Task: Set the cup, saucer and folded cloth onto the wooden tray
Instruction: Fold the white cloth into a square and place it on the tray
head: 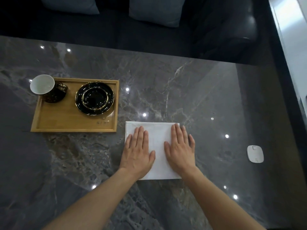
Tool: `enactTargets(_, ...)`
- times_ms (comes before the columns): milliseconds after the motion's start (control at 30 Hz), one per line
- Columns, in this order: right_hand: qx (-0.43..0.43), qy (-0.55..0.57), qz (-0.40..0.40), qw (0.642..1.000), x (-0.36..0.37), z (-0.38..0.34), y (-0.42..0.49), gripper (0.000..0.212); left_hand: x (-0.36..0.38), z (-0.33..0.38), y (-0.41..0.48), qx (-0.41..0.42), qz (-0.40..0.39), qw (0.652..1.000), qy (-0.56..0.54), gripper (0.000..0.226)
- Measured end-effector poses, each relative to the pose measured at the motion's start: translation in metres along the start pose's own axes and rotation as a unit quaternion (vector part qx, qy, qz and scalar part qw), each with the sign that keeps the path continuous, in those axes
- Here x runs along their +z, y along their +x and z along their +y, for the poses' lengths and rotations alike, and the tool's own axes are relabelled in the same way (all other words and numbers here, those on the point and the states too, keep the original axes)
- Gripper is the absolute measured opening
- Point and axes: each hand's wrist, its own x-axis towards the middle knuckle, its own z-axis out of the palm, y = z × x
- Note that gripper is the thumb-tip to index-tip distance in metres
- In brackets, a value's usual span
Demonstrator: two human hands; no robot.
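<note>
A white folded cloth lies flat on the marble table, just right of the wooden tray. My left hand rests palm down on the cloth's left half, fingers spread. My right hand presses flat on its right half. Neither hand grips anything. On the tray's far left corner stands a black cup with a white inside. A black saucer with gold rims sits at the tray's far right.
A small white square device lies on the table at the right. A dark sofa with grey cushions stands beyond the table's far edge. The glossy grey marble table mirrors ceiling lights.
</note>
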Motion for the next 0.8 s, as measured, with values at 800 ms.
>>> enactTargets(800,-0.005,0.215,-0.147,0.965,-0.109,0.077,0.09,0.011,-0.092,-0.056,0.134,0.139,-0.196,0.966,-0.096,0.032)
